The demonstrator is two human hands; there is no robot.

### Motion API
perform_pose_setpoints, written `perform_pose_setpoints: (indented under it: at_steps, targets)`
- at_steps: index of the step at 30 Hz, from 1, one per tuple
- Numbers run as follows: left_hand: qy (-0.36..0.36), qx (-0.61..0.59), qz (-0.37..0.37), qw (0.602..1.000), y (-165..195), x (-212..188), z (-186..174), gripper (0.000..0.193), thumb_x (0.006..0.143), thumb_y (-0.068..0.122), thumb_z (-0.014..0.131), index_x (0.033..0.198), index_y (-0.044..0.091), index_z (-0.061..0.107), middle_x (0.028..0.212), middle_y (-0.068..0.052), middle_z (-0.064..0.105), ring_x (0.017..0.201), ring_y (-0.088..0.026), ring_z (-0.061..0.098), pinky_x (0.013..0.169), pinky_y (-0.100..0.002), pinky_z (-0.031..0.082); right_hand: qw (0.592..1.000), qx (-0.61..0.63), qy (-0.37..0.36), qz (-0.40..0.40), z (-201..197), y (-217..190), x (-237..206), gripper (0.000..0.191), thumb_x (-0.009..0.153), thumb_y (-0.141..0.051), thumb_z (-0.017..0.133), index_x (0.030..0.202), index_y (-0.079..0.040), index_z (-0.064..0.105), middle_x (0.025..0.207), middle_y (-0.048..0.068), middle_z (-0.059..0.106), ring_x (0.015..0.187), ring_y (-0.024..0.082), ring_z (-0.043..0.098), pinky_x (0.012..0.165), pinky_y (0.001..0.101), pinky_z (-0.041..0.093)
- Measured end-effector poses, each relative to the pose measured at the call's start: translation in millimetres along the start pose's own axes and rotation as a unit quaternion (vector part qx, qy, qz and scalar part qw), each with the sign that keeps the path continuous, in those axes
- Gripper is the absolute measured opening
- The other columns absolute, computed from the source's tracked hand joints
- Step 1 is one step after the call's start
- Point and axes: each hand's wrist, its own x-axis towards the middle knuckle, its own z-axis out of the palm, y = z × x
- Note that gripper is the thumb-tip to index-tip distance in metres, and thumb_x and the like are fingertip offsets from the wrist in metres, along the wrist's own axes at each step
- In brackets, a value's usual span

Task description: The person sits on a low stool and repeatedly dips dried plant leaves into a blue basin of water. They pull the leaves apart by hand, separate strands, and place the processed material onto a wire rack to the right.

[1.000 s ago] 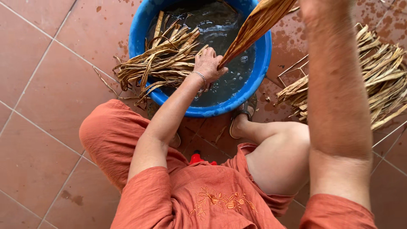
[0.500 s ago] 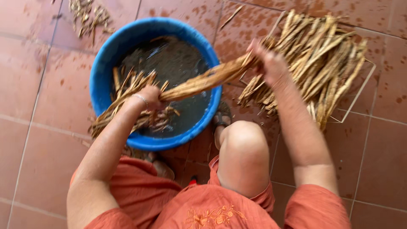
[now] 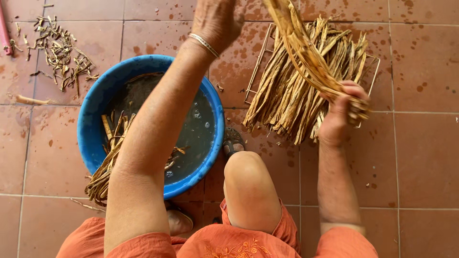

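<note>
Bundle of long tan dried fibre strips [image 3: 306, 52] held above wire drying rack [image 3: 370, 62], long axis slanting from top centre down to right hand [image 3: 342, 112], fisted on lower end. Left hand [image 3: 217, 21] raised beside upper end; grip indiscernible. Round blue plastic basin [image 3: 93, 102] left of rack.

Tiled floor [image 3: 425, 157]: blue basin [image 3: 91, 119], wire rack [image 3: 260, 62], scattered scraps [image 3: 60, 52].

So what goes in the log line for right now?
left hand: raised, holding strips | right hand: gripping strip bundle | blue basin: dark water | wire rack: piled strips
</note>
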Motion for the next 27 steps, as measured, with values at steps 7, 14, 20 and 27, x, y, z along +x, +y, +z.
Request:
perform_pose_setpoints:
  at_steps: [7,14,20,27]
  targets:
    - [-0.134,0.015,0.079,0.988,21,-134,-7,0.021,0.085,0.003,0.068,0.106,0.007,0.069,0.141,-0.021,0.051,0.108,-0.032,0.069,0.079,-0.043,0.058,0.908,-0.389,-0.148,-0.037,-3,111,-46,0.013,0.098,-0.028,0.079,0.101,-0.018,0.07,0.113,0.008,0.06,0.095,0.017,0.07,0.072,0.0327,0.065]
    - [-0.187,-0.103,-0.135,0.967,-45,-256,-39,0.018,0.086,0.017,0.076,0.104,0.014,0.075,0.132,-0.013,0.061,0.09,-0.032,0.073,0.085,-0.044,0.057,0.743,-0.537,-0.366,-0.16,-10,123,-80,0.051,0.082,0.001,0.077,0.129,-0.018,0.069,0.133,0.012,0.058,0.126,0.028,0.06,0.108,0.0398,0.058]
    - [-0.202,-0.105,-0.183,0.956,-73,-354,-69,0.019,0.088,0.019,0.077,0.106,0.011,0.074,0.124,-0.013,0.065,0.088,-0.027,0.074,0.083,-0.042,0.058,0.72,-0.523,-0.455,-0.005,-11,54,-73,0.067,0.073,-0.008,0.084,0.137,-0.011,0.064,0.143,0.014,0.057,0.133,0.031,0.051,0.115,0.0544,0.033]
    - [-0.179,-0.055,-0.249,0.95,-122,-441,-99,0.023,0.092,0.029,0.077,0.107,0.012,0.077,0.103,-0.017,0.071,0.092,-0.037,0.069,0.081,-0.044,0.057,0.759,-0.453,-0.422,0.201,-47,-51,-109,0.034,0.087,-0.031,0.081,0.118,-0.019,0.078,0.127,-0.001,0.073,0.126,0.021,0.065,0.118,0.0444,0.044]
